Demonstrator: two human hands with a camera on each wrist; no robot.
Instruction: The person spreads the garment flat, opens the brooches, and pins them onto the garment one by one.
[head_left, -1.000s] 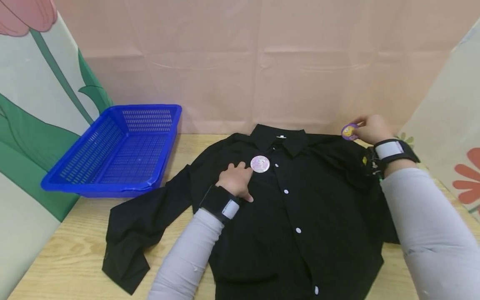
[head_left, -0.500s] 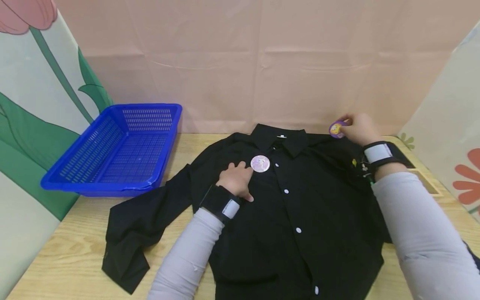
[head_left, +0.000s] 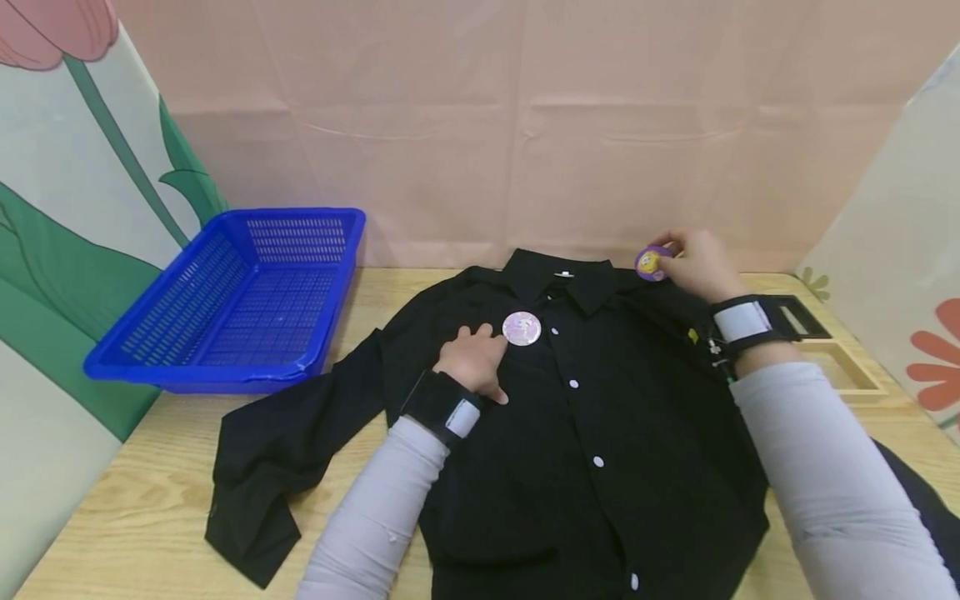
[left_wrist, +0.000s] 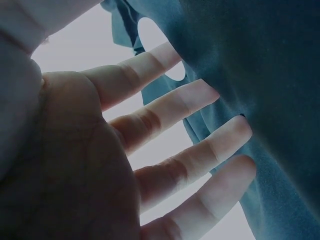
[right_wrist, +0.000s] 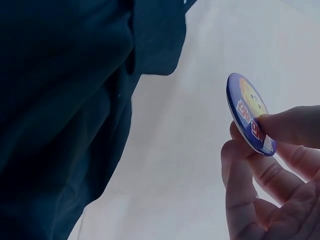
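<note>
A black button-up shirt (head_left: pixel 517 450) lies front up on the wooden table. On its chest, left of the button row, is a round pink-and-white pin badge (head_left: pixel 521 328). My left hand (head_left: pixel 472 360) rests on the shirt with spread, straight fingers, fingertips right beside that badge. Over the shirt's right shoulder, near the collar (head_left: pixel 557 279), my right hand (head_left: pixel 697 262) pinches a round purple badge (head_left: pixel 651 263) with a yellow cartoon figure between thumb and fingers. In the right wrist view this purple badge (right_wrist: pixel 247 115) is held tilted, apart from the dark cloth.
A blue plastic basket (head_left: pixel 281 358) stands at the left, behind the shirt's sleeve (head_left: pixel 258 467). Partly behind my right wrist are a shallow wooden tray (head_left: pixel 855 387) and a black flat item (head_left: pixel 798 317). A pink cloth backdrop (head_left: pixel 450 150) rises behind the table.
My right hand has moved left toward the collar with the purple badge, uncovering the wooden tray and black item. My left hand has stayed in place.
</note>
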